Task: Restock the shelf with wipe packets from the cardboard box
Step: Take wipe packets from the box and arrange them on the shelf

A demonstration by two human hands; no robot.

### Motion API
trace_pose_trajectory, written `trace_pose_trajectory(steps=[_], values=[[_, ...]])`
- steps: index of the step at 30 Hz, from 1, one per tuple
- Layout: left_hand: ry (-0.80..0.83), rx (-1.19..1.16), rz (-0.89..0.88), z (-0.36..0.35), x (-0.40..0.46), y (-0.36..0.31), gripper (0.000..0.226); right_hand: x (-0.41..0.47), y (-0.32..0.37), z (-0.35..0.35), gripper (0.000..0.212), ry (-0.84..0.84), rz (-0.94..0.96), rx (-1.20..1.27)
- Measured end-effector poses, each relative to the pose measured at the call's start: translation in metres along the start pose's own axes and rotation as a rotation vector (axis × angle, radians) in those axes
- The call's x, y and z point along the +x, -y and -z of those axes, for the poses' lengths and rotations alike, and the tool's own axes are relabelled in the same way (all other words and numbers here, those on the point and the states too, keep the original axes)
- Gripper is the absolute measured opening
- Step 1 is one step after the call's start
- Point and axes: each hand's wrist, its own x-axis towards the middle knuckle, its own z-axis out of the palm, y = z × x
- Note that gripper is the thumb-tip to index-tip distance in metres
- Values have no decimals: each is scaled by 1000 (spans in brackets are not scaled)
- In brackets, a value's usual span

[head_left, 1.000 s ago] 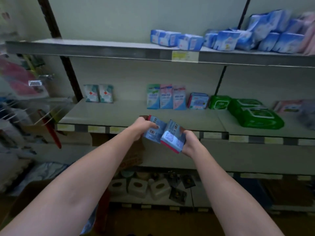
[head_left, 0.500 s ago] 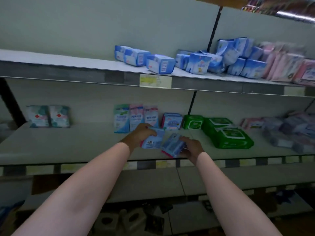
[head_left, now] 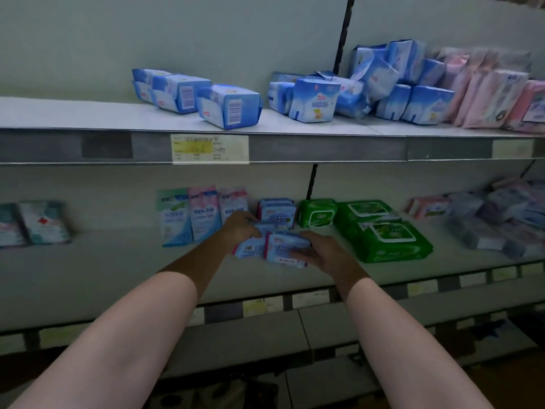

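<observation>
Middle shelf (head_left: 118,270), dim store aisle: left hand (head_left: 240,228) gripping barcoded blue wipe packet (head_left: 250,250), right hand (head_left: 320,253) gripping second packet (head_left: 287,246), both low over shelf before matching stack (head_left: 277,212). Upright pouches (head_left: 203,214) marked "999"; yellow price tag (head_left: 209,148) illegible.

I am at a shop aisle: metal shelving (head_left: 88,261) with price labels (head_left: 210,148) on its edges, stocked with rows of packaged wipes (head_left: 383,231) and tissues (head_left: 228,106).
</observation>
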Motion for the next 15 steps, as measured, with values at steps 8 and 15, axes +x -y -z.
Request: trace_pose_trajectory(steps=[8, 15], values=[[-101, 12, 79, -10, 20, -7, 33, 50, 4, 16, 18, 34, 119, -509], [-217, 4, 149, -13, 27, -11, 44, 85, -4, 17, 15, -7, 360, -721]])
